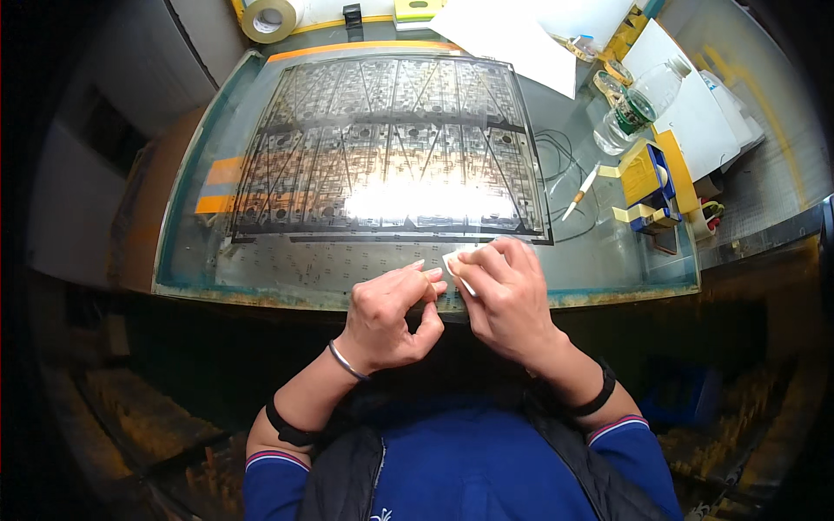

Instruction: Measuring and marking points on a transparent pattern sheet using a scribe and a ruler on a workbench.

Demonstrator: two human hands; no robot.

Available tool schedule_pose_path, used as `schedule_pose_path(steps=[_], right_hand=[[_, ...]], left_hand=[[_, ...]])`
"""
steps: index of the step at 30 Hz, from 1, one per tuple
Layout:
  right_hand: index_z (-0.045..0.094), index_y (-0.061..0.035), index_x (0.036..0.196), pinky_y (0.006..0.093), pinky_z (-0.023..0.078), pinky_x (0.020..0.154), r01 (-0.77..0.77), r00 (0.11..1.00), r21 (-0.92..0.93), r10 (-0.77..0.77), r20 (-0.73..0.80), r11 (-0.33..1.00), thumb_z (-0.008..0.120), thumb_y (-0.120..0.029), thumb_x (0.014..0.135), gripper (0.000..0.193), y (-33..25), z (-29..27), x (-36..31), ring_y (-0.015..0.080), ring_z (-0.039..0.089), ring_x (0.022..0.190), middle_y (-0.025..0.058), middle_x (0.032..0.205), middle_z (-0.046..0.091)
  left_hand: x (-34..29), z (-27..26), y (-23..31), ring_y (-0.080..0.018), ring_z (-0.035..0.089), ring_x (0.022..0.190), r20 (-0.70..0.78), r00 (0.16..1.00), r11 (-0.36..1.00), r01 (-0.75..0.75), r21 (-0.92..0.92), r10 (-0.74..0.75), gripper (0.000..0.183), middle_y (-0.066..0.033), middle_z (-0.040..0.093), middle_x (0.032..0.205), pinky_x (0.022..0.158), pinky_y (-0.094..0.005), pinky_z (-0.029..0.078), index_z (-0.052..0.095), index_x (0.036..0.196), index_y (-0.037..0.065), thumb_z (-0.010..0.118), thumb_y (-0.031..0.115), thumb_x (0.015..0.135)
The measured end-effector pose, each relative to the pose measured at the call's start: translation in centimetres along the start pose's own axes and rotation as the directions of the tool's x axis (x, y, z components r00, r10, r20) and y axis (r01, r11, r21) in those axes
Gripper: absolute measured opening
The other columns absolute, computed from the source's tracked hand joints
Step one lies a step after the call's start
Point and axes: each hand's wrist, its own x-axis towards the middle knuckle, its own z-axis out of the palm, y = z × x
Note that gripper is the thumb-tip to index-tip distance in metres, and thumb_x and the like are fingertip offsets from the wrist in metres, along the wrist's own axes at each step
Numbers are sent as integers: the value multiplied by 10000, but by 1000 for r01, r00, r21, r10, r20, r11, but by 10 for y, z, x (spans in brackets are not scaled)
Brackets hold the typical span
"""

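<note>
Right hand (511,300) pinching a small white piece (450,261) at the near side of the glass-topped counter (608,271).
The right grip is closed, thumb and fingers clamped on the piece; the left hand (387,314) beside it is half curled, thumb apart from the fingers, and whether it holds anything I cannot tell. Handling it well probably means a light pinch close to the edge, steady wrists, and fingertips kept off the patterned film sheet (391,143) just beyond. The piece looks thin, flat and plain white, perhaps paper or cloth, its upper left corner bare and much of the rest covered by fingers. It sits between the two hands; whether it touches the glass is unclear.
</note>
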Motion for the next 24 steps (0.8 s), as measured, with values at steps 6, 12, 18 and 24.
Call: schedule_pose_path(steps=[6,12,18,24], right_hand=[[658,-42,1014,443,425,930,53,998,37,-54,43,998,686,-62,751,265,-6,-17,-20,288,565,949,70,982,616],[665,-50,1014,439,424,931,4,1000,9,-4,12,1000,680,-58,772,242,-2,-14,-15,276,565,928,66,958,611],[663,-49,1039,448,426,936,43,999,23,-42,-30,999,687,-62,772,268,1,-10,-22,284,562,937,64,955,605],[729,-47,1031,415,405,979,-207,938,565,-3,348,799,675,-90,888,158,9,-63,-43,245,591,1031,93,1010,676]], left_hand=[[1,-1,3,-292,728,908,5,999,999,52,-15,-52,82,-121,729,823,928,-439,549,561,764,31,601,-8,703],[-1,0,1,-329,715,846,-8,1000,1000,22,-14,-22,96,-121,734,849,881,-414,574,592,784,25,627,19,694],[1,-1,5,-302,728,900,0,998,998,56,-18,-56,64,-137,735,844,931,-430,547,572,771,22,587,-16,721],[-2,0,2,-301,726,887,-19,999,999,32,3,-32,60,-130,736,833,910,-414,556,578,773,28,596,-3,724]])
